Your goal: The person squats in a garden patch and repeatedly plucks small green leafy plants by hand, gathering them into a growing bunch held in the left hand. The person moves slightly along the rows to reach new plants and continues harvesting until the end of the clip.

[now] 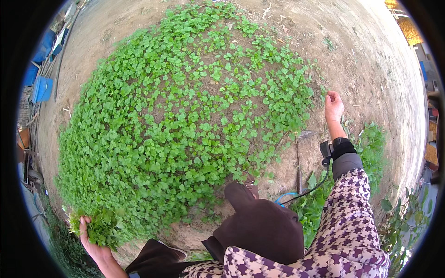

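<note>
At the lower left, my left hand (95, 248) is closed around a loose bunch of picked leafy greens (103, 228), held at the edge of the plant bed. My right hand (333, 109) reaches out over bare soil beyond the bed's right edge. Its fingers are curled together beside a small green sprig (323, 92); whether they pinch anything is too small to make out. Between the hands spreads a dense patch of low, round-lobed green seedlings (185, 125), thinner toward its middle and right side.
A thin-handled tool (299, 167) with a grey blade lies on the soil by my knee, near a blue cord (285, 198). A black cable (320, 183) runs from my right wrist. Taller greens (371, 148) grow under my right arm. Blue containers (42, 89) stand far left.
</note>
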Action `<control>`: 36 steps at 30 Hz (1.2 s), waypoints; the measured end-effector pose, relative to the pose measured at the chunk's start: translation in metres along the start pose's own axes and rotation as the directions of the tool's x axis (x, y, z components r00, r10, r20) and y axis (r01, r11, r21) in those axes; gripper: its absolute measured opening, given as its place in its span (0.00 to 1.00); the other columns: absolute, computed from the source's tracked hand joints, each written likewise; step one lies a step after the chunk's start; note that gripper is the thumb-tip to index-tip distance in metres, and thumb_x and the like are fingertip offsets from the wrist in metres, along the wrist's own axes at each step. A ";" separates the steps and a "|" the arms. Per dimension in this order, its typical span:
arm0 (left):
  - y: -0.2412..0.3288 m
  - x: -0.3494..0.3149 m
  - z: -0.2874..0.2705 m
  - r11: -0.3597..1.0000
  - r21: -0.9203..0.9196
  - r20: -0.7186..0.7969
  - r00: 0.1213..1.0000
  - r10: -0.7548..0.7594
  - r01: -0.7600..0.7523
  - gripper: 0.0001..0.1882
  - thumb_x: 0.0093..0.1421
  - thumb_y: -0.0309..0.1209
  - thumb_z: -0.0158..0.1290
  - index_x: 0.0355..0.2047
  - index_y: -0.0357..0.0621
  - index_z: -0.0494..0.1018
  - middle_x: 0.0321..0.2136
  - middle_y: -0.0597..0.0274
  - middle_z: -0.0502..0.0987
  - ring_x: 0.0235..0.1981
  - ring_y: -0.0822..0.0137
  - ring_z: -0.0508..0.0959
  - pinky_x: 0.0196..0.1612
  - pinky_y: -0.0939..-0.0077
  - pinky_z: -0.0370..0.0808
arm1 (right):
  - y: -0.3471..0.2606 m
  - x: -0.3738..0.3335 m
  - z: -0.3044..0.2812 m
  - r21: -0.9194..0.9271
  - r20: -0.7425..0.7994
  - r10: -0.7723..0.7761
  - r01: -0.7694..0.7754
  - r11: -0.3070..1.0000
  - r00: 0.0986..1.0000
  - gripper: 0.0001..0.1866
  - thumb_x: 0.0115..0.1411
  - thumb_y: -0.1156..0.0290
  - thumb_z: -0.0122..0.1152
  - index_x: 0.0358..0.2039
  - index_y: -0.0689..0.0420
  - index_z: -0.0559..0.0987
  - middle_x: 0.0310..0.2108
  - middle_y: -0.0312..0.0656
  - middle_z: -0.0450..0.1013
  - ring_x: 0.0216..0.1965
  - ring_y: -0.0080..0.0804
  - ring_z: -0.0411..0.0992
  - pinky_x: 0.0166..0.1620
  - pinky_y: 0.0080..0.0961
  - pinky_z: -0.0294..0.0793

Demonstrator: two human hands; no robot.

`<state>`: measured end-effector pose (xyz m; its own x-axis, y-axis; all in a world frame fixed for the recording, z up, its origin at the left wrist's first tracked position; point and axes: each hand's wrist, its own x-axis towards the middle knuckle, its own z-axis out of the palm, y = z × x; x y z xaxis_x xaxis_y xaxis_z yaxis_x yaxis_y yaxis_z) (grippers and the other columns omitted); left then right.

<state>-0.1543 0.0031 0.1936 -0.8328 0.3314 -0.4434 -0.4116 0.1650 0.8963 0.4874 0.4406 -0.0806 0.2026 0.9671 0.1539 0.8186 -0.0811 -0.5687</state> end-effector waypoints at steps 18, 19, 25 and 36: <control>-0.006 0.003 0.000 1.000 0.006 -0.026 1.000 -0.017 0.017 0.08 0.63 0.36 0.52 0.32 0.48 0.74 0.30 0.70 0.75 0.34 0.69 0.75 0.40 0.68 0.74 | -0.040 0.010 0.046 0.015 0.027 -0.064 0.063 0.998 0.998 0.12 0.57 0.68 0.59 0.41 0.56 0.79 0.34 0.42 0.79 0.35 0.32 0.77 0.41 0.28 0.75; -0.006 0.003 0.000 1.000 0.014 -0.016 1.000 -0.024 0.024 0.07 0.63 0.36 0.52 0.32 0.48 0.74 0.30 0.70 0.75 0.34 0.69 0.75 0.40 0.68 0.74 | -0.056 0.011 0.057 0.017 0.034 -0.121 0.121 0.993 0.992 0.11 0.58 0.69 0.57 0.41 0.55 0.79 0.35 0.42 0.78 0.35 0.32 0.77 0.41 0.28 0.75; -0.012 0.010 0.004 0.999 0.032 -0.090 0.996 -0.011 0.014 0.07 0.62 0.36 0.53 0.31 0.48 0.74 0.30 0.70 0.75 0.33 0.69 0.75 0.40 0.68 0.74 | -0.144 0.017 0.126 0.135 0.185 -0.152 0.129 0.983 0.971 0.12 0.59 0.65 0.58 0.41 0.54 0.79 0.31 0.39 0.79 0.32 0.27 0.77 0.39 0.25 0.75; -0.024 0.022 0.011 0.998 0.029 -0.161 0.986 -0.044 0.049 0.04 0.62 0.30 0.53 0.36 0.45 0.74 0.29 0.69 0.76 0.32 0.71 0.75 0.41 0.71 0.75 | -0.213 0.014 0.231 -0.094 0.455 -0.228 0.301 0.949 0.861 0.11 0.59 0.60 0.56 0.41 0.43 0.81 0.40 0.42 0.74 0.42 0.41 0.74 0.47 0.36 0.73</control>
<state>-0.1588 0.0162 0.1620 -0.8627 0.1695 -0.4765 -0.4414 0.2076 0.8730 0.1917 0.5269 -0.1436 -0.2569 0.9606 -0.1056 0.8883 0.1917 -0.4173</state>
